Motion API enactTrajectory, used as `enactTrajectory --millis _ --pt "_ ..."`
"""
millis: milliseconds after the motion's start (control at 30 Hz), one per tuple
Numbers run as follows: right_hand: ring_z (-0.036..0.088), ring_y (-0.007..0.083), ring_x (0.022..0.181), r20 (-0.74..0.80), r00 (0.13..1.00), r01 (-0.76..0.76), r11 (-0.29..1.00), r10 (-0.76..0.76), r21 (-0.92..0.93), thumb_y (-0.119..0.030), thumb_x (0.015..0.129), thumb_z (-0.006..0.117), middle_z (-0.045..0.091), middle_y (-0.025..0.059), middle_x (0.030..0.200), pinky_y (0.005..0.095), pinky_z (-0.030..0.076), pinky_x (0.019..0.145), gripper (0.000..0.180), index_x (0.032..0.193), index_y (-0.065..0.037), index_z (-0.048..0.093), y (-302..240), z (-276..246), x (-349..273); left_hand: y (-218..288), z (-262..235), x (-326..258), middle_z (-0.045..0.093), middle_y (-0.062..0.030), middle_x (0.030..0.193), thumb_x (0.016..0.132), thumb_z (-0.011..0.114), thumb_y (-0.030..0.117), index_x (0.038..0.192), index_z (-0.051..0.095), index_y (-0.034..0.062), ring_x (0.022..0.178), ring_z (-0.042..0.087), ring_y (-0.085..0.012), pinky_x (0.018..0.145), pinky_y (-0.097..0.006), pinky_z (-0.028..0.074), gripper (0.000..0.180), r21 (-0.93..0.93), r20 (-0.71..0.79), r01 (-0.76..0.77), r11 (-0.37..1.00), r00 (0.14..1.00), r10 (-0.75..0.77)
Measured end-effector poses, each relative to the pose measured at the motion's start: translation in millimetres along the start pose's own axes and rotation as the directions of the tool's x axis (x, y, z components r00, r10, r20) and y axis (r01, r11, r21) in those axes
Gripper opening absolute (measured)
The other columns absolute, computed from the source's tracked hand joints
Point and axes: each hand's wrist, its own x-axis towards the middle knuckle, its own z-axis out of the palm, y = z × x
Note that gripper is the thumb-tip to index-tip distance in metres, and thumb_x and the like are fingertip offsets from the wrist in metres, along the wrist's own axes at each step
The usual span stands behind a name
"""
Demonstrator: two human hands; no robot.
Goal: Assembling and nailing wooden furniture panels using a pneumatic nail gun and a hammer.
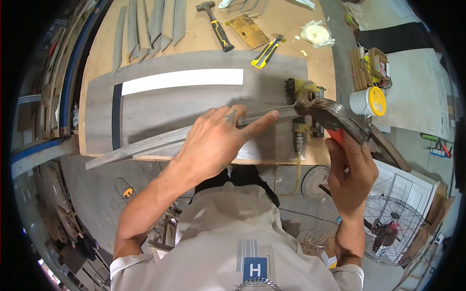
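My left hand (213, 138) is closed round a long grey wooden strip (141, 145), its index finger stretched along the strip toward the right end. The strip lies slantwise over a grey board (194, 104) on the workbench. My right hand (352, 167) grips a claw hammer (337, 114) by its orange-red handle. The hammer's striking face is at the strip's right end; whether they touch I cannot tell. Behind the hammer head lies a yellow and black nail gun (305, 89), partly hidden. A white strip (184, 81) and a dark strip (117, 116) rest on the board.
Toward the bench's far side lie a second hammer (216, 29), a stained block (248, 32), a yellow utility knife (268, 51), pale putty in plastic (316, 34) and several grey strips (155, 26). A yellow-lidded bucket (367, 102) and a caged fan (388, 230) stand at the right.
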Motion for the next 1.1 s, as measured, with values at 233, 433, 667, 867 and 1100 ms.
enactTrajectory --millis 233,433,667,867,1100 --pt "0.058 0.0253 0.057 0.006 1.0 -0.026 1.0 0.026 0.002 0.003 0.081 0.07 0.058 0.0113 0.076 0.0313 0.044 0.051 0.031 0.111 -0.003 0.066 8.1 3.2 1.5 -1.6 -1.4 2.6 0.062 -0.0106 0.101 0.066 0.056 -0.009 0.139 0.05 0.0343 0.083 0.062 -0.0274 0.072 -0.039 0.055 0.085 -0.018 0.057 0.001 1.0 0.998 0.0" --pt "0.063 0.0218 0.067 0.048 0.998 -0.041 0.999 0.041 -0.017 0.004 0.084 0.068 0.064 0.0135 0.084 0.0287 0.049 0.058 0.029 0.113 0.001 0.065 7.8 -1.5 3.9 -1.5 -1.1 1.8 0.061 -0.012 0.101 0.067 0.056 -0.009 0.14 0.05 0.033 0.083 0.061 -0.028 0.072 -0.039 0.055 0.084 0.005 0.02 -0.013 1.0 1.0 0.013" --pt "0.059 0.0111 0.073 -0.206 0.956 -0.184 0.974 0.208 0.128 0.003 0.086 0.067 0.066 0.0101 0.09 0.0234 0.047 0.064 0.032 0.117 0.002 0.063 7.6 -5.1 -4.6 11.7 0.9 18.9 0.062 -0.0157 0.106 0.07 0.057 -0.006 0.14 0.05 0.0303 0.089 0.063 -0.0303 0.076 -0.04 0.055 0.079 -0.025 0.079 0.031 0.999 0.996 -0.029" --pt "0.055 0.0269 0.055 0.097 0.992 -0.069 0.996 0.074 -0.056 -0.001 0.081 0.07 0.054 0.0104 0.072 0.0358 0.043 0.05 0.028 0.109 -0.003 0.066 7.0 -5.3 1.3 3.2 10.8 16.6 0.062 -0.0199 0.114 0.071 0.059 -0.002 0.138 0.053 0.024 0.091 0.064 -0.0332 0.076 -0.04 0.056 0.072 -0.006 -0.03 -0.066 0.998 0.997 0.066" --pt "0.056 0.0207 0.058 0.063 0.992 -0.107 0.993 0.105 0.04 -0.007 0.084 0.071 0.06 0.0128 0.076 0.0329 0.044 0.054 0.024 0.106 -0.002 0.066 10.8 -1.5 5.7 5.2 10.7 14.8 0.062 -0.0193 0.106 0.072 0.06 0.001 0.14 0.051 0.0242 0.09 0.064 -0.0334 0.076 -0.042 0.055 0.073 -0.02 -0.064 -0.06 0.998 0.996 0.059"
